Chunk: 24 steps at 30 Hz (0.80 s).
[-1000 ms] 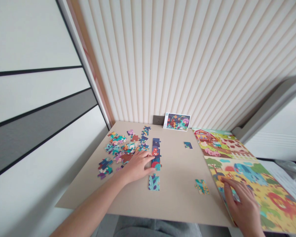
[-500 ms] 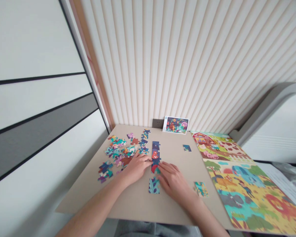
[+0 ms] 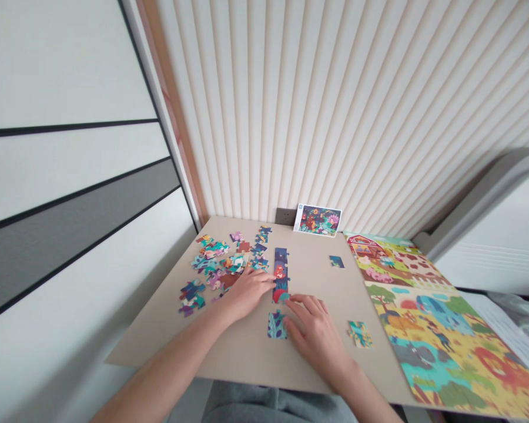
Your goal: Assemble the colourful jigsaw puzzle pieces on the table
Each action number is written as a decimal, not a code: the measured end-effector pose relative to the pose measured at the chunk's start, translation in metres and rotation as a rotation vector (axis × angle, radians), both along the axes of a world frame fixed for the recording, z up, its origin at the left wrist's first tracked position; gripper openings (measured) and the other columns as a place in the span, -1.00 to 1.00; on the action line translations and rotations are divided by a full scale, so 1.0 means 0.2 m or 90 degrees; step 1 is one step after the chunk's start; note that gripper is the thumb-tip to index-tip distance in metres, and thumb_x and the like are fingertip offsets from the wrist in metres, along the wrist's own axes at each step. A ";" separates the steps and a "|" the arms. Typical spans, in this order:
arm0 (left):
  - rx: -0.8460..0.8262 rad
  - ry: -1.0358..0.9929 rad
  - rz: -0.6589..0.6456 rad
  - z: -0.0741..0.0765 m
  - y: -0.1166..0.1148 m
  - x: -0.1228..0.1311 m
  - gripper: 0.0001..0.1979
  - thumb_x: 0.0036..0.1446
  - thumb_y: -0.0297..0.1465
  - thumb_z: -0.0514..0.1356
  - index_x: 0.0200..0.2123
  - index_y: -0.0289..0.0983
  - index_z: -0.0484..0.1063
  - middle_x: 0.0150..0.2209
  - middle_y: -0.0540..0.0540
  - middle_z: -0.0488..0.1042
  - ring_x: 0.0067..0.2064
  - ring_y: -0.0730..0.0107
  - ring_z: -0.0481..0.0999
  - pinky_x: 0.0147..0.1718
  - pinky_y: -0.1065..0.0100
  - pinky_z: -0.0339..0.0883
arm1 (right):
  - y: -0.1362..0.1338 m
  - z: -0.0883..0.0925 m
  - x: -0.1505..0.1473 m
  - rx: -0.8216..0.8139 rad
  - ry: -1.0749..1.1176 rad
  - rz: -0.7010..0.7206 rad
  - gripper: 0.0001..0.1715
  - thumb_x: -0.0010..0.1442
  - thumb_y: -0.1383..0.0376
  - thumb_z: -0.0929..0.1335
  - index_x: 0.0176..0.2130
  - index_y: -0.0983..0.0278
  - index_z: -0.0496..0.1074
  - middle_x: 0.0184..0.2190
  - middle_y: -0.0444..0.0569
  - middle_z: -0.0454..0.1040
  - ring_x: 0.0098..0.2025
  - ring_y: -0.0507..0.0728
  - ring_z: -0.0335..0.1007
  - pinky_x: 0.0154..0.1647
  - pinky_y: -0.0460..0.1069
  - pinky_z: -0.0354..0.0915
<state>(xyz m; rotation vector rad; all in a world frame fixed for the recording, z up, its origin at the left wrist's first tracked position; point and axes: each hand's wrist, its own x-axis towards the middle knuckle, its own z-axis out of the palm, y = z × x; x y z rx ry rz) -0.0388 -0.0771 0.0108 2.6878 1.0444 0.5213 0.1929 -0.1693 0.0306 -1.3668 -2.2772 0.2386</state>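
A vertical column of joined dark-blue jigsaw pieces [image 3: 281, 273] stands on the beige board [image 3: 312, 282]. My left hand [image 3: 248, 294] rests beside it, fingertips at its left side, holding nothing. My right hand [image 3: 315, 332] lies just below, fingers spread near the column's lower end. Its thumb is next to a separate teal and blue puzzle section [image 3: 277, 325]. Left of my left hand lies a loose heap of puzzle pieces [image 3: 216, 264]. A single small piece [image 3: 336, 261] and a small joined group [image 3: 360, 333] lie to the right.
A large printed farm-scene puzzle [image 3: 441, 335] lies at the board's right side. A picture card [image 3: 317, 220] leans against the ribbed wall beside a dark socket [image 3: 285, 216]. The board's left and near edges drop away, with my grey trousers [image 3: 268, 405] below.
My right hand has come from the farm-scene puzzle to the column's lower end. The separate section now sits slightly closer to the column. My left hand has barely moved.
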 end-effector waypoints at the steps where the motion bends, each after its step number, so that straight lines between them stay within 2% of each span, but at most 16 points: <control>1: 0.001 -0.003 0.000 0.00 0.00 0.00 -0.58 0.27 -0.60 0.05 0.03 -0.14 0.56 0.14 -0.10 0.52 0.17 0.16 0.42 0.23 0.08 0.11 | -0.02 0.00 0.00 -0.015 0.004 0.006 -0.56 0.33 0.27 0.36 0.19 0.10 0.41 0.11 0.05 0.48 0.14 0.29 0.39 0.15 0.22 0.32; 5: 0.010 -0.003 0.006 -0.01 0.01 0.01 -0.61 0.30 -0.58 0.04 0.04 -0.18 0.55 0.12 -0.11 0.54 0.15 0.16 0.44 0.22 0.08 0.12 | -0.08 -0.01 -0.01 -0.056 0.013 0.035 -0.43 0.24 0.29 0.45 0.21 0.09 0.39 0.12 0.01 0.49 0.14 0.28 0.38 0.18 0.21 0.29; 11: 0.027 0.018 0.014 -0.01 0.01 0.00 -0.62 0.33 -0.57 0.03 0.02 -0.17 0.56 0.12 -0.08 0.55 0.15 0.21 0.45 0.21 0.10 0.13 | -0.06 -0.03 0.00 -0.045 0.004 0.044 -0.52 0.25 0.29 0.47 0.15 0.11 0.44 0.04 -0.02 0.53 0.08 0.20 0.41 0.15 0.14 0.30; 15: 0.036 0.024 0.014 -0.02 0.01 0.00 -0.64 0.34 -0.56 0.04 0.02 -0.16 0.56 0.13 -0.06 0.54 0.14 0.22 0.46 0.20 0.11 0.14 | -0.03 -0.03 0.02 0.007 -0.022 0.051 -0.55 0.29 0.27 0.44 0.16 0.13 0.43 0.03 0.02 0.51 0.07 0.22 0.40 0.14 0.17 0.29; 19: 0.045 0.029 0.017 -0.02 0.01 0.00 -0.65 0.35 -0.55 0.06 0.03 -0.16 0.55 0.13 -0.05 0.54 0.14 0.24 0.46 0.18 0.12 0.15 | -0.01 -0.03 0.02 0.045 -0.060 0.050 -0.73 0.33 0.27 0.40 0.04 0.14 0.49 0.00 0.02 0.52 0.05 0.22 0.40 0.13 0.19 0.27; 24: 0.056 0.037 0.018 -0.02 0.01 0.00 -0.66 0.34 -0.54 0.07 0.03 -0.15 0.55 0.13 -0.07 0.54 0.13 0.24 0.46 0.17 0.13 0.15 | 0.00 -0.08 0.01 0.096 -0.101 0.049 -0.76 0.33 0.26 0.41 0.01 0.12 0.51 -0.01 0.00 0.53 0.05 0.22 0.40 0.12 0.18 0.24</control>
